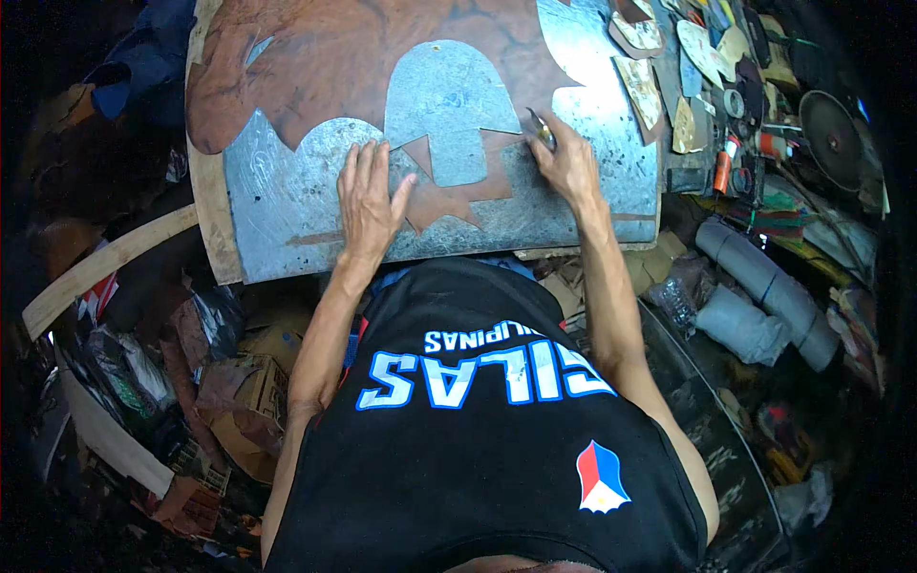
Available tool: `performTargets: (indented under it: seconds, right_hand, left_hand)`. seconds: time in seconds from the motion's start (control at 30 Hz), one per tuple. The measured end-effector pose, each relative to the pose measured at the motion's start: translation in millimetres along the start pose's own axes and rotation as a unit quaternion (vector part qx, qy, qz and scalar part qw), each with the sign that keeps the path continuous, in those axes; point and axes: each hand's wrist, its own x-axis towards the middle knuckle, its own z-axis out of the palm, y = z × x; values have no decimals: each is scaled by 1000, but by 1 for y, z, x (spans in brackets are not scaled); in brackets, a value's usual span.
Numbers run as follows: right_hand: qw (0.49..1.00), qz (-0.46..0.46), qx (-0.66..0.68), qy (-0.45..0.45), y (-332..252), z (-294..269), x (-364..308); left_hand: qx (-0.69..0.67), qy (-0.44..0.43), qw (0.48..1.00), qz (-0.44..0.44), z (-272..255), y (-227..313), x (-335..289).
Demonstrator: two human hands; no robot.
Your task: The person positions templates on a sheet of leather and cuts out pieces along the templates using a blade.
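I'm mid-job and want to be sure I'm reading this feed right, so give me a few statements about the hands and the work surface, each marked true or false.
1. The right hand holds a small tool. True.
2. The left hand is clenched in a fist. False: its fingers are extended, palm down, over the grey work surface.
3. An irregular brown scrap lies between the two hands. True.
4. The round dark disc is to the left of the work surface. False: it is to the right.
5. The large brown sheet lies on the far part of the work surface. True.
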Motion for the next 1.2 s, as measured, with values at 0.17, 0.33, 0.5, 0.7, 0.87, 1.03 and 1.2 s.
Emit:
performTargets:
  seconds: [0.17, 0.33, 0.5, 0.7, 0.87, 1.03, 1.2]
  right_hand:
    - [991, -93, -18, -96, 24, -7, 30]
    - [982, -93, -61, -153, 30, -15, 13]
    - [985, -87, -46, -144, 37, -16, 9]
    - [987, -98, -28, -121, 51, -19, 18]
    - [984, -119, -22, -134, 45, -21, 24]
    - [985, -94, -12, -143, 44, -18, 26]
    - [987, -94, -15, -132, 42, -16, 25]
  left_hand:
    - [2, -41, 998, -37, 28, 16, -9]
    - [2, -27, 999, -18, 39, 24, -12]
    - [21, -36, 999, -23, 46, 30, -14]
    - [21, -31, 999, -36, 55, 46, -13]
    - [-8, -3, 997, -79, 54, 55, -18]
    - [-10, 12, 997, -82, 64, 56, -24]
    - [6, 2, 995, -101, 63, 60, -22]
